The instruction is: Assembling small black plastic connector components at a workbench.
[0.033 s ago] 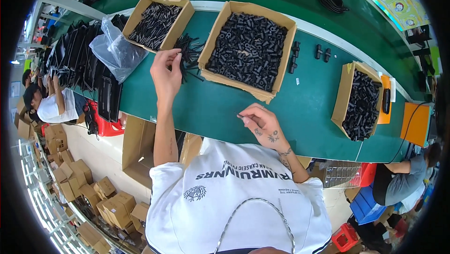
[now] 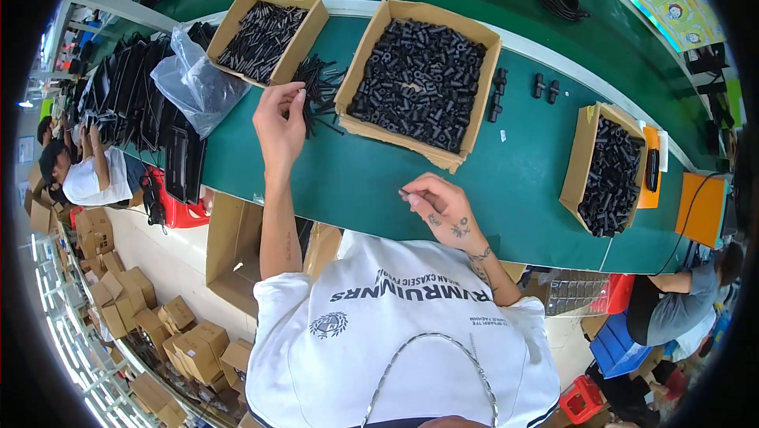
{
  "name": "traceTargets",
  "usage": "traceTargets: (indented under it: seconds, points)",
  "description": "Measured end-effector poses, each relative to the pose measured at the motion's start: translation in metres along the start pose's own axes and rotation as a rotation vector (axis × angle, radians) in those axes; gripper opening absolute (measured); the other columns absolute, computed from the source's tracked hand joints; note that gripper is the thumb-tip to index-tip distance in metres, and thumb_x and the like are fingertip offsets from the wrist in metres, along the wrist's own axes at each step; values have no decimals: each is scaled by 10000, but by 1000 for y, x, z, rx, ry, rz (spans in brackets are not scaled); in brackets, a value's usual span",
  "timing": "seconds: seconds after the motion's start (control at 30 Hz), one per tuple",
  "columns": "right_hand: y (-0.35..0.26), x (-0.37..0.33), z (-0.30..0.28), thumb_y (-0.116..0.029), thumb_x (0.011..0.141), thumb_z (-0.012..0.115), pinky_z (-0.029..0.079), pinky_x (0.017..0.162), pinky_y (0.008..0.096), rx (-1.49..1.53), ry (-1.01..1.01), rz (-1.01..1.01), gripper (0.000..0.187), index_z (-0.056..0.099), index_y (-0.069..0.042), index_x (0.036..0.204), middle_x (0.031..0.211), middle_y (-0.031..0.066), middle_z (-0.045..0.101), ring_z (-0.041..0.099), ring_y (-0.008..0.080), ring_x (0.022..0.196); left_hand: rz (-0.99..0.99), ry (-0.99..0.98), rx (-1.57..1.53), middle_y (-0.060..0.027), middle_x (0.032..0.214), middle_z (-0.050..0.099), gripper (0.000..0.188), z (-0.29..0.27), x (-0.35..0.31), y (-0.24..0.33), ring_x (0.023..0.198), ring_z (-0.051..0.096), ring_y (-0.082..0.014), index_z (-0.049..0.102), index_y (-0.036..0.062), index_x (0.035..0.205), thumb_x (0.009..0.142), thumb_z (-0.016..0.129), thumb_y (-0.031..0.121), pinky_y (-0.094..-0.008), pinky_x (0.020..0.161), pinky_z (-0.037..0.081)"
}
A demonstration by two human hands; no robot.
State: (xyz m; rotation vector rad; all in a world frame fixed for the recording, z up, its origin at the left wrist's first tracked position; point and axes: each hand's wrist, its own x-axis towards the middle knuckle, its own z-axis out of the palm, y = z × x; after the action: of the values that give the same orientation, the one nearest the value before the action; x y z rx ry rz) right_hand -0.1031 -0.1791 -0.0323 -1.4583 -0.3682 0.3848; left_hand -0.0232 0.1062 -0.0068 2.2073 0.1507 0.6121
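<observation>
My landmark is the large cardboard box, full of black fittings, on the green worktop. Nearer the person than its front wall, I have the right hand pinching a small dark piece between thumb and forefinger. Left of the box, I see the left hand with thumb and forefinger nearly meeting beside loose dark rods; I cannot tell whether anything is between them. The rods lie just left of the box, with a smaller rod-filled carton beyond them. Well right of it, I see another fitting-filled carton.
</observation>
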Motion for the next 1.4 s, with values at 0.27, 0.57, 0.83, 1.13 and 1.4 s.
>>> traceTargets:
  seconds: [0.27,0.57,0.83,1.13,1.4]
  points:
    - [-21,17,17,-9,858,717,503,586,213,61,131,-60,127,717,3,985,871,89,699,647,100,683,-461,-147,-1011,-90,916,671,127,-11,-62,41,799,629,-144,650,-20,1009,926,660,75,-256,722,485]
    - [-23,18,24,-15,830,751,493,567,209,4,106,-135,143,729,-2,971,804,75,693,637,94,640,-496,-120,-1153,-106,911,662,154,-2,-109,67,799,624,-156,638,-23,986,892,707,77,-266,729,491]
    - [-23,16,20,1,847,733,506,578,212,94,77,-52,143,726,11,989,835,80,692,643,91,672,-393,-184,-995,-122,923,667,119,-4,-114,68,825,643,-153,650,-42,960,870,709,7,-267,741,524]
    - [-16,15,20,69,823,720,592,589,282,508,177,126,184,625,52,980,880,169,708,697,190,713,-354,-326,-1097,-114,937,642,140,18,-127,54,861,605,-152,668,-47,959,841,733,-10,-260,749,484]
    - [-7,15,16,13,841,731,615,655,305,667,100,298,178,611,55,966,877,173,709,712,213,758,-278,-302,-934,-103,966,624,91,34,-132,67,860,594,-148,677,-43,942,897,683,36,-259,752,482]
